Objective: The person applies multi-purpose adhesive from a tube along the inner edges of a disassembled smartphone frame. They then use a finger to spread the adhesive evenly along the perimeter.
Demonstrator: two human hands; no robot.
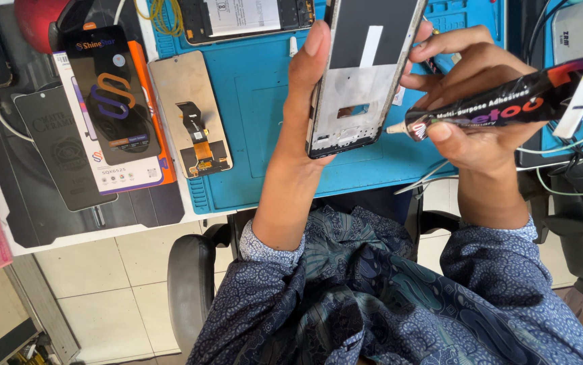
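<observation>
My left hand (303, 101) grips a bare phone frame (360, 74) by its left edge and holds it upright above the blue mat (264, 115). My right hand (475, 101) squeezes a dark tube of glue (501, 105), and the tube's pale nozzle tip touches the frame's lower right edge. The frame shows a dark upper panel, a white strip and a grey lower part with cut-outs.
A loose screen with an orange flex cable (192, 115) lies face down on the mat's left side. Left of it sit a screen box (112, 108) and a dark glass protector (61, 145). Another opened phone (247, 19) lies at the top. Cables (575, 145) trail at the right.
</observation>
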